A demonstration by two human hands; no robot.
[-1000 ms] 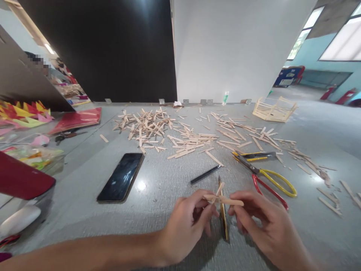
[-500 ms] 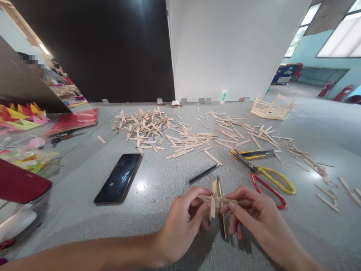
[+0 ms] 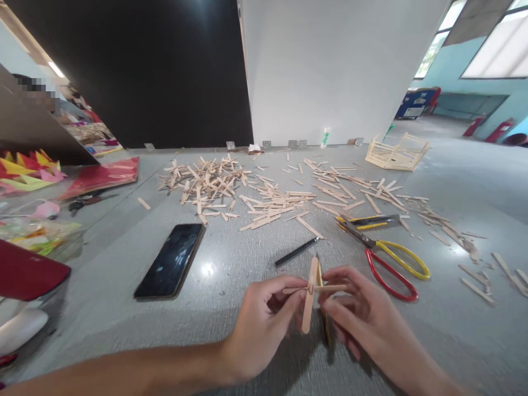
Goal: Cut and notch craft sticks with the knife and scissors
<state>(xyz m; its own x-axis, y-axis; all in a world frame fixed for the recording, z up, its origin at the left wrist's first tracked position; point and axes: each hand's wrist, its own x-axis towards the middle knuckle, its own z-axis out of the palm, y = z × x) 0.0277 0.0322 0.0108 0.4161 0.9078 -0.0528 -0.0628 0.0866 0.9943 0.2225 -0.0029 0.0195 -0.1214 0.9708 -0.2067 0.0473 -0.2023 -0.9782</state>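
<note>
Both hands meet low in the middle of the view over a grey table (image 3: 247, 258). My left hand (image 3: 258, 330) and my right hand (image 3: 363, 324) pinch a small cross of wooden craft sticks (image 3: 310, 291), one stick lying across, the other standing nearly upright over it. Just behind the cross a yellow and black utility knife (image 3: 325, 324) lies on the table, mostly hidden by my right fingers. A black pen (image 3: 296, 252) lies just beyond the hands.
Several loose craft sticks (image 3: 264, 198) lie scattered across the far half of the table. Red and yellow scissors (image 3: 385, 258) and a second yellow cutter (image 3: 369, 221) sit to the right. A black phone (image 3: 170, 267) lies left. A stick frame (image 3: 396, 152) stands far right; coloured paper (image 3: 99, 176) far left.
The short stick of the cross has turned from slanted to nearly upright and now reaches lower. Both hands have shifted slightly left, closer together.
</note>
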